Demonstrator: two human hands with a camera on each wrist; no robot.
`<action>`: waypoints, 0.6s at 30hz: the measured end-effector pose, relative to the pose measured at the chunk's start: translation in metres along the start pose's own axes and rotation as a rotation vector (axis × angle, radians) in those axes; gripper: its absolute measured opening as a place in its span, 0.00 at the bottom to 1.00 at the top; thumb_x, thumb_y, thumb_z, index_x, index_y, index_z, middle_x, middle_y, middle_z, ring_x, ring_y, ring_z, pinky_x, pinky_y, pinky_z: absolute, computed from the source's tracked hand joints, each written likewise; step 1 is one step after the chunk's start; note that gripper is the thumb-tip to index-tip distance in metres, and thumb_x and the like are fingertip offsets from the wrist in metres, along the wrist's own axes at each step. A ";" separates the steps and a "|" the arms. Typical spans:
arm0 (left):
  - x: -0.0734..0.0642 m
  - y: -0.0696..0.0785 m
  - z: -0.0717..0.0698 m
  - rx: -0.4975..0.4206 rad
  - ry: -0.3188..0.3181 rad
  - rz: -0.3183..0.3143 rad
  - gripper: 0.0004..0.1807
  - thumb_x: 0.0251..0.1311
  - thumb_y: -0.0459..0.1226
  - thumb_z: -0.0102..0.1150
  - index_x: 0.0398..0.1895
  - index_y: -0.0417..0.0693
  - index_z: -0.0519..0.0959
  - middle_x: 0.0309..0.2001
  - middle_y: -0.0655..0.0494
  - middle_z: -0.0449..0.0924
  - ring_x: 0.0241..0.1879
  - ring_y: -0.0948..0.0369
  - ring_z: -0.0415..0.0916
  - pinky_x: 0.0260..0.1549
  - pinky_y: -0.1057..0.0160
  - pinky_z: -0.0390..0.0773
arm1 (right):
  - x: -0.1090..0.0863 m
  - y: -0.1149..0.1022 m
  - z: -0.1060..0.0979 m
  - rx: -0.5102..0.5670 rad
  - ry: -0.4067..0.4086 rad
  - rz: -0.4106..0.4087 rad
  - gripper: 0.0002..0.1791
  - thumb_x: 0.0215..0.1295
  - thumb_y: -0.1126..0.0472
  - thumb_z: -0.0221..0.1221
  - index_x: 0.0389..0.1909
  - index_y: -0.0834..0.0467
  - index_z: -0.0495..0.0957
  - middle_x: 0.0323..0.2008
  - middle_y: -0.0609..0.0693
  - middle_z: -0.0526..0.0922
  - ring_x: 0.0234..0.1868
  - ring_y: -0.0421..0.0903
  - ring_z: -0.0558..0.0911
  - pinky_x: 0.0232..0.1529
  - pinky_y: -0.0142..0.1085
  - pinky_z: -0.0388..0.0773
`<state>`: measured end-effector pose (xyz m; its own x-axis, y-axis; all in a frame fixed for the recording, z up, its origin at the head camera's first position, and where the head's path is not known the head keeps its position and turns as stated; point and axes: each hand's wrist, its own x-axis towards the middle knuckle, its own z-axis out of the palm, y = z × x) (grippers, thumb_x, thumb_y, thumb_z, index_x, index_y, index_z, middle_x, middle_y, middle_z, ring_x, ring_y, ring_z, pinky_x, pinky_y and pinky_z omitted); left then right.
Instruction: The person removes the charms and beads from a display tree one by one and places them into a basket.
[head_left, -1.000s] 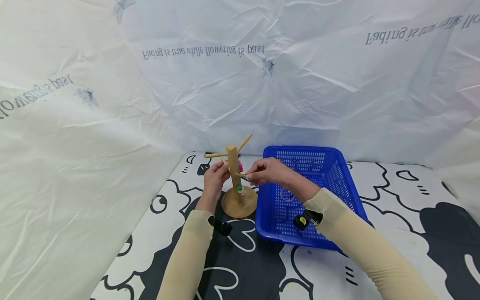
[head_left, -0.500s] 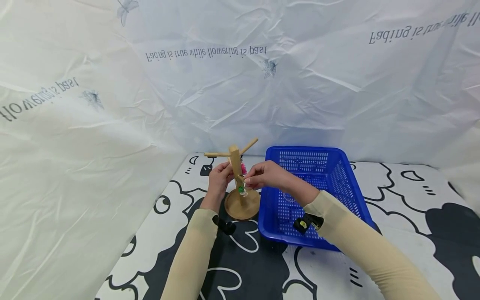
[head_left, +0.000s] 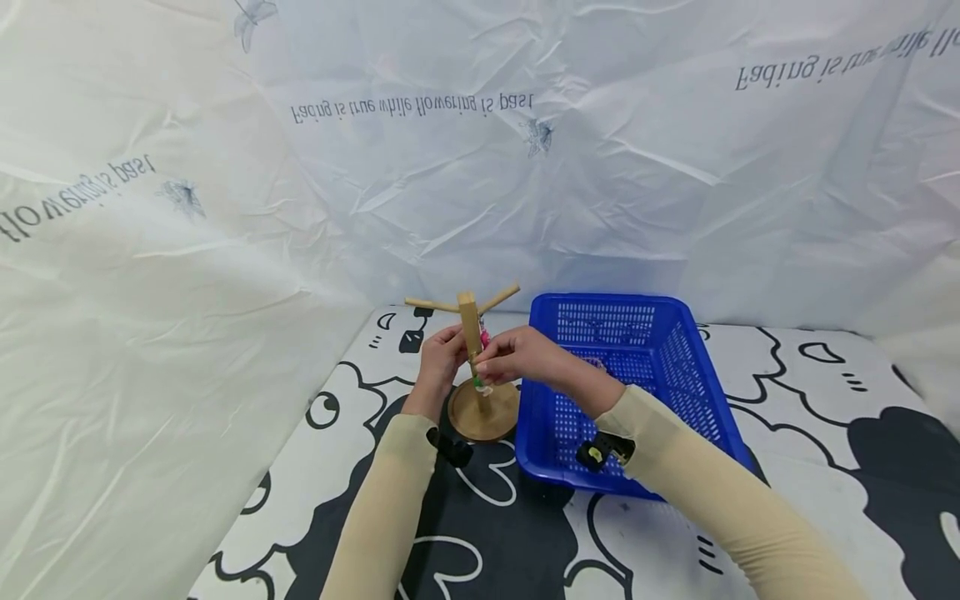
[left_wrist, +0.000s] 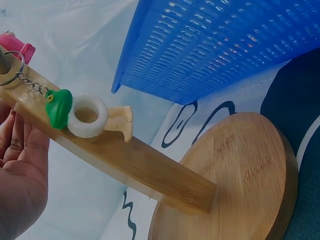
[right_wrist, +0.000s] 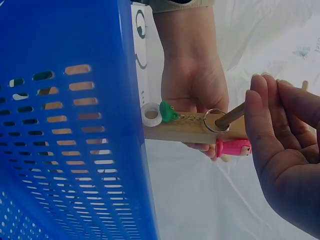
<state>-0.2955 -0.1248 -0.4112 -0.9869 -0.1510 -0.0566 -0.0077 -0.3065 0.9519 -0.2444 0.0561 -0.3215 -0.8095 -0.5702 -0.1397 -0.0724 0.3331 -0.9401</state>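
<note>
A wooden peg stand with a round base (left_wrist: 250,170) stands left of the basket. My left hand (head_left: 441,360) grips its post (left_wrist: 150,160) from behind, fingers partly hidden by the wood. A keyring charm with a green frog hat (left_wrist: 59,107), white ring (left_wrist: 88,116) and pale legs hangs along the post. Its metal ring (right_wrist: 216,121) encircles the lower peg (right_wrist: 231,116) close to the post. My right hand (right_wrist: 290,140) has its thumb and fingers round that peg's outer part. A pink charm (right_wrist: 232,147) hangs on the post's far side.
A blue perforated basket (head_left: 528,417) stands right of the stand, under my right forearm, with small items inside (head_left: 596,363). Two upper pegs (head_left: 498,298) stick out from the post top. A white printed sheet (head_left: 480,183) hangs behind.
My right hand has moved left and slightly down along the lower peg towards the post. The stand has turned slightly, its upper pegs shifting; my left hand still grips it.
</note>
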 end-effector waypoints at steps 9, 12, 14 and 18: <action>0.000 0.000 -0.002 0.019 -0.011 -0.006 0.11 0.71 0.30 0.57 0.32 0.48 0.86 0.24 0.64 0.84 0.26 0.70 0.82 0.31 0.74 0.84 | 0.001 0.002 0.006 0.009 0.005 -0.018 0.11 0.72 0.64 0.62 0.46 0.67 0.85 0.37 0.54 0.90 0.37 0.44 0.88 0.47 0.38 0.90; 0.000 0.000 -0.002 0.013 -0.022 -0.006 0.15 0.71 0.29 0.57 0.27 0.52 0.85 0.23 0.64 0.84 0.26 0.70 0.82 0.31 0.74 0.84 | 0.003 0.002 0.007 0.013 0.003 -0.028 0.11 0.72 0.64 0.62 0.46 0.68 0.85 0.37 0.55 0.90 0.35 0.42 0.87 0.46 0.38 0.90; 0.001 0.000 -0.002 0.017 -0.026 -0.011 0.16 0.71 0.29 0.57 0.25 0.53 0.85 0.23 0.64 0.84 0.26 0.70 0.81 0.30 0.74 0.83 | 0.003 0.002 0.008 0.018 0.003 -0.031 0.11 0.72 0.64 0.61 0.47 0.69 0.85 0.38 0.59 0.90 0.33 0.39 0.87 0.46 0.38 0.91; 0.002 0.001 0.000 0.044 -0.028 -0.024 0.16 0.70 0.30 0.58 0.24 0.54 0.84 0.24 0.64 0.84 0.26 0.70 0.79 0.29 0.75 0.81 | 0.002 0.002 0.010 0.023 0.013 -0.027 0.12 0.73 0.64 0.61 0.47 0.69 0.85 0.42 0.64 0.89 0.31 0.37 0.86 0.47 0.39 0.91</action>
<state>-0.2978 -0.1259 -0.4103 -0.9905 -0.1171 -0.0717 -0.0380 -0.2682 0.9626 -0.2407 0.0478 -0.3265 -0.8152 -0.5687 -0.1098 -0.0810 0.2997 -0.9506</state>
